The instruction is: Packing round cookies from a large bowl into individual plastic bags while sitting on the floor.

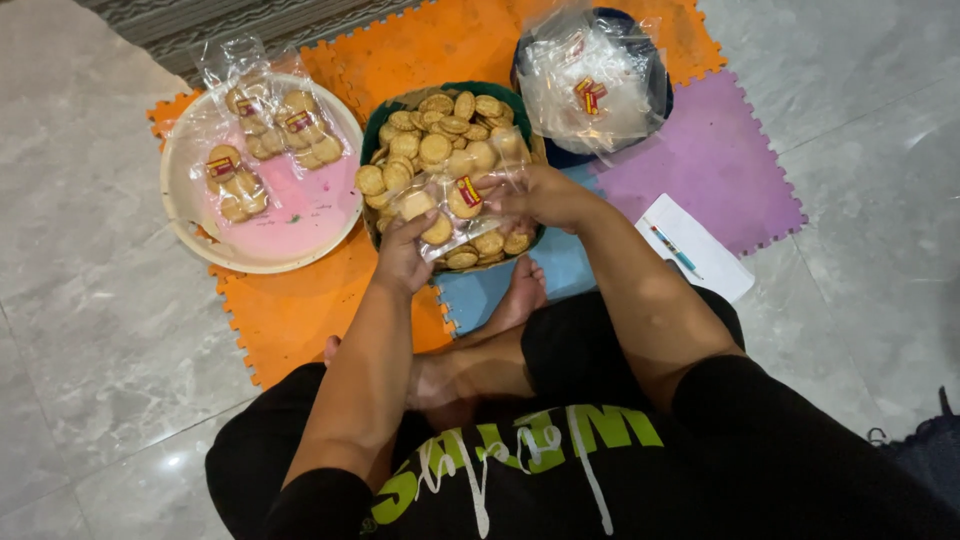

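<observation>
I sit cross-legged on the grey tile floor, with foam mats in orange, purple and blue spread in front of my bare feet. The landmark is the basket of round biscuits, set on the mats straight ahead of me.

Both my forearms reach forward and slightly inward, meeting over the near half of that basket. Left of the basket lies a wide pale round tray, carrying three filled clear packets of biscuits. Right of the basket and a little farther from me stands a dark tub heaped with empty clear bags. Nearer me on the basket's right lies a white sheet with a pen on it.

Over the basket's near rim, I hold a clear plastic bag with a few biscuits inside. My left hand grips its lower corner, fingers closed and thumb on top. My right hand pinches its upper edge, fingers curled shut on the plastic.
</observation>
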